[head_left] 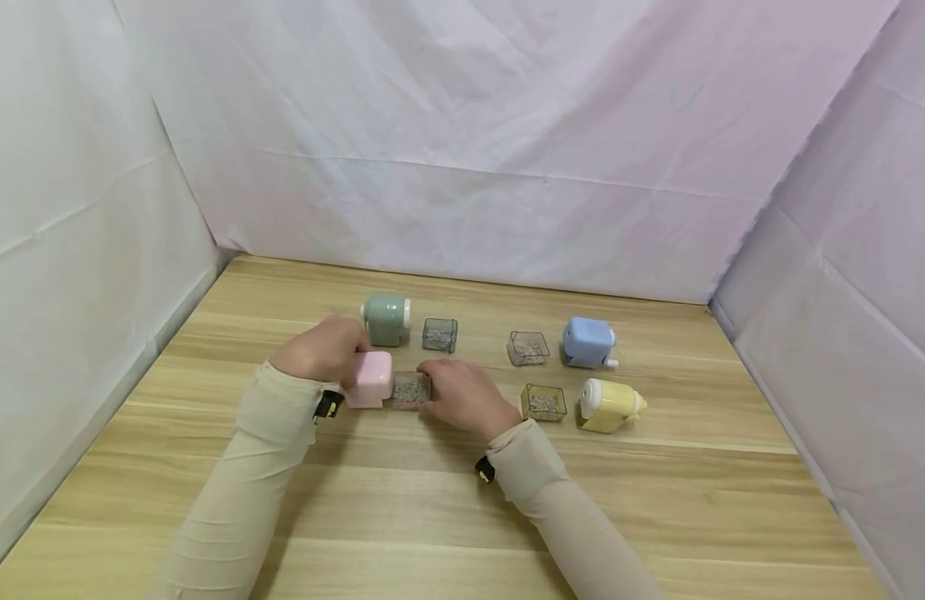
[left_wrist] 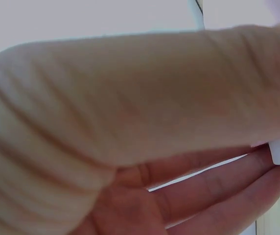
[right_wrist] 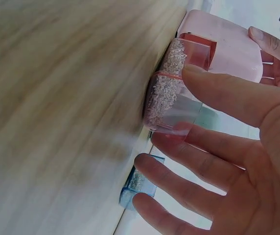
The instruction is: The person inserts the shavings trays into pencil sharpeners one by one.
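Observation:
My left hand grips a pink pencil sharpener by its left side, on the table. Between the thumb and index finger of my right hand is the clear pink shavings drawer, full of pale shavings. In the right wrist view, the drawer's far end meets the square opening low in the sharpener body; much of the drawer is outside. The other right fingers are spread loosely. My left thumb hides much of the left wrist view.
Behind my left hand stand a green sharpener and a blue-grey drawer. Toward the right are a blue sharpener, a clear drawer, a yellow sharpener and a yellow drawer. All these drawers hold shavings. White cloth walls border the wooden table.

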A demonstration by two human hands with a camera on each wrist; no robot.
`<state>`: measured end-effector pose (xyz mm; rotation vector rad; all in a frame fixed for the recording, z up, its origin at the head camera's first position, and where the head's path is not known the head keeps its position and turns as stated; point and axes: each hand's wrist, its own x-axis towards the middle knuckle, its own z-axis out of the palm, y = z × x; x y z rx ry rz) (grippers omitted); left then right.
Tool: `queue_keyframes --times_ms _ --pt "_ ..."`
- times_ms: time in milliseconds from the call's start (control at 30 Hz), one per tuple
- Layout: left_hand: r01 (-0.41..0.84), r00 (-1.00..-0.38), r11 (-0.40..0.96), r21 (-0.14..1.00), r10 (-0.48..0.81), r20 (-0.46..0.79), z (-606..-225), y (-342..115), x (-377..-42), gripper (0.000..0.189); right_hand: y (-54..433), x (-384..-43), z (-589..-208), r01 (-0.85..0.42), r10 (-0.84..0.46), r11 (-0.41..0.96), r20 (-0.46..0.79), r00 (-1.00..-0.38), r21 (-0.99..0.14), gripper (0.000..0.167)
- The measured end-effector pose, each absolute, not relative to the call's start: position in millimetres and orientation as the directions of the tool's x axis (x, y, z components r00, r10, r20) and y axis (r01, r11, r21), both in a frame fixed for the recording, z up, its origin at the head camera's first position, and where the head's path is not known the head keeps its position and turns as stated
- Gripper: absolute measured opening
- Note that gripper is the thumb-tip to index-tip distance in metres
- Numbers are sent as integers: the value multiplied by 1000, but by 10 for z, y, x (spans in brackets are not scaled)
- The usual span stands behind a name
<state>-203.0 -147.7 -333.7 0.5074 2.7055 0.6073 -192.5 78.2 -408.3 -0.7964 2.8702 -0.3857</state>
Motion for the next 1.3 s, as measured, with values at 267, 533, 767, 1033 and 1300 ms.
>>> queue_keyframes --times_ms 267,533,767,1033,1300 --pt "285 -884 856 432 409 -228 -3339 -1464 -2020 30 721 -1932 -4062 -495 -535 819 -74 -842 -291 61" --pt "307 -879 856 417 423 -221 -3331 -1461 -2024 27 660 -1945 -4034 -484 -529 820 -82 -845 -304 62" --pt "302 -878 861 409 418 -232 -3324 -1454 -2030 26 588 -1967 -4026 -495 -539 817 -85 -838 -298 62" --pt "303 -882 859 412 417 -220 -3335 -1450 -2039 26 493 -1994 -4063 -508 -550 801 -57 -833 -316 54" --pt "327 -875 858 396 433 -215 -3324 -1455 -2042 23 462 -2005 -4078 -493 -549 798 -81 -832 -348 57"
